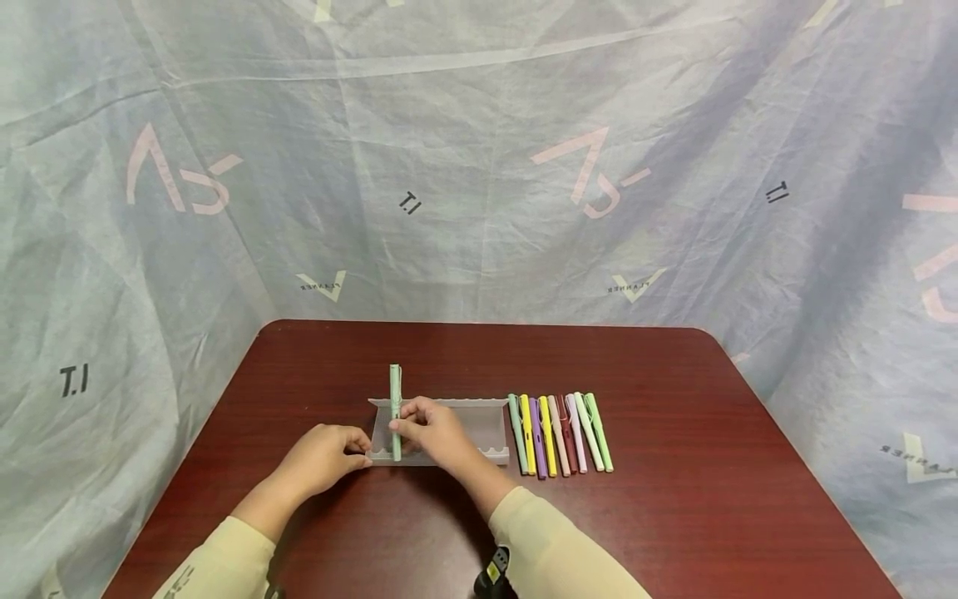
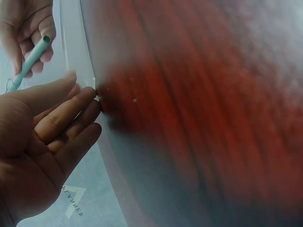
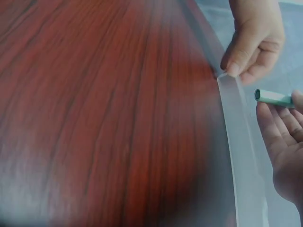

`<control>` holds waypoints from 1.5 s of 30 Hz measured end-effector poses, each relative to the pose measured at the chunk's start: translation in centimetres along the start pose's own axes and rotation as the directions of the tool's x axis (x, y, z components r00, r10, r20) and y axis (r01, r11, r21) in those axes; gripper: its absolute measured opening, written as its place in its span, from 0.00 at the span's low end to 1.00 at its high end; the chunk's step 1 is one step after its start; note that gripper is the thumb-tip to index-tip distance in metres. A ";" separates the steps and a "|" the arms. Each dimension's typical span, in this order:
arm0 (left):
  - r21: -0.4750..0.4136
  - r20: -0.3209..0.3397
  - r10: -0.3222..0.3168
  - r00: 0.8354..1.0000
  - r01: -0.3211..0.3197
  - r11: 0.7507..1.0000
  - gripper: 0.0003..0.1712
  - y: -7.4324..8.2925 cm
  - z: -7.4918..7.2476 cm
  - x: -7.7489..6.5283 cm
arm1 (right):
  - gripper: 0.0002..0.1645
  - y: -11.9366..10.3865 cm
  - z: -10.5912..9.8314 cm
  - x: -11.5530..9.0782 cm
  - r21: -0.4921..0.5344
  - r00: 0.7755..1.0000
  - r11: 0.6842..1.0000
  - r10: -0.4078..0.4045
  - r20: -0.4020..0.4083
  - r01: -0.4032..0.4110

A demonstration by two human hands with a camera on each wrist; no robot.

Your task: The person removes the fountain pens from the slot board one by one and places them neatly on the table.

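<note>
Near the middle of the table, my right hand (image 1: 437, 433) pinches a pale green pen (image 1: 395, 399) between thumb and fingers. The pen points away from me over the left end of a clear plastic tray (image 1: 479, 428) with scalloped front and back edges. In the right wrist view, the open end of the pen (image 3: 274, 97) shows beside the fingers. My left hand (image 1: 325, 456) holds the tray's left front corner, its thumb (image 3: 234, 68) on the edge. The left wrist view shows the left hand's fingers (image 2: 61, 118) reaching that corner.
Right of the tray lies a row of several capped pens (image 1: 561, 434) in green, yellow, purple, pink, dark red and white. The table (image 1: 674, 516) is dark red wood grain. Grey printed cloth (image 1: 479, 166) hangs behind and beside it.
</note>
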State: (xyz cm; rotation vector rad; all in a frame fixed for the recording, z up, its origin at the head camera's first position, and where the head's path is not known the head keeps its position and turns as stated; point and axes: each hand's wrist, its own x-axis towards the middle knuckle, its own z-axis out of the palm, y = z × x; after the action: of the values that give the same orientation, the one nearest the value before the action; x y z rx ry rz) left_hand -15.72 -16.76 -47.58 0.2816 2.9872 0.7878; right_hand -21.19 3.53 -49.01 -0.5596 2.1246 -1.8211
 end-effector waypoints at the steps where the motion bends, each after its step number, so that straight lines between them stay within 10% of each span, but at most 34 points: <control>1: 0.001 -0.001 0.001 1.000 -0.001 1.000 0.05 0.0 0.0 0.0 | 0.11 0.0 -0.3 -0.1 0.001 1.000 1.000 0.004 -0.005 -0.004; 20: 0.017 -0.003 -0.009 1.000 0.009 1.000 0.05 0.2 0.0 -0.2 | 0.10 -2.5 -4.7 -3.5 0.004 0.999 1.000 0.030 -0.033 -0.030; 45: 0.010 0.002 -0.011 1.000 0.011 1.000 0.05 0.3 0.0 -0.2 | 0.11 0.2 -9.4 -5.0 -0.017 0.995 0.999 0.039 -0.093 -0.041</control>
State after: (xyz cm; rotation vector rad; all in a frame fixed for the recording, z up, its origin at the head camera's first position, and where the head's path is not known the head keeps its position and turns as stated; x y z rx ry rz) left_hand -15.46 -16.55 -47.44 0.2652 2.9892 0.7712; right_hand -21.03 14.10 -47.84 -0.4412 2.1991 -1.8402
